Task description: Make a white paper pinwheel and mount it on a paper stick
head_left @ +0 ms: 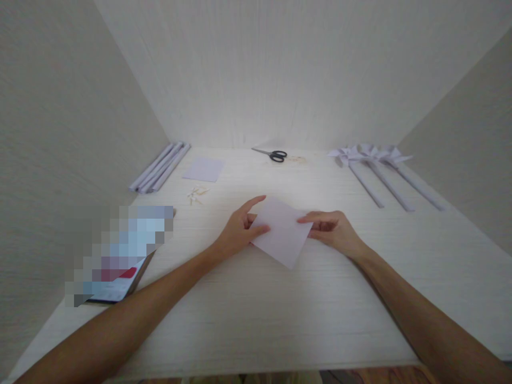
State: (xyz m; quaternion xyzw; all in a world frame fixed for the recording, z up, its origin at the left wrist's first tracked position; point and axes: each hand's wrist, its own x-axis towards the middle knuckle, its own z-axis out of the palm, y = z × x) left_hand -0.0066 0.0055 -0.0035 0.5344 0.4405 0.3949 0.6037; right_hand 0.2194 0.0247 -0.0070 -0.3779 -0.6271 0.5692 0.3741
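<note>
1. Paper square [283,234]: between both hands, nearer the wearer than the scissors [271,154] and roughly in line with them.
2. Left hand [239,226]: pinching the square's left corner, thumb on top, index finger raised.
3. Right hand [334,226]: pinching the opposite corner between thumb and fingers.
4. Likely faults: uneven pull between the pinches could crease or tear the thin-looking sheet; a slack grip could let it slip askew. A wide swing of the left forearm might nudge the lit device [114,293], left of the scissors and nearer the wearer.
5. Surface: pale, faintly streaked table [256,320]; left of the scissors, rolled tubes [162,168] and a loose sheet [204,169]; right, three sticks with folded heads [383,177].
6. Room: a pale wall [264,69] rises behind the scissors; side panels flank them.
</note>
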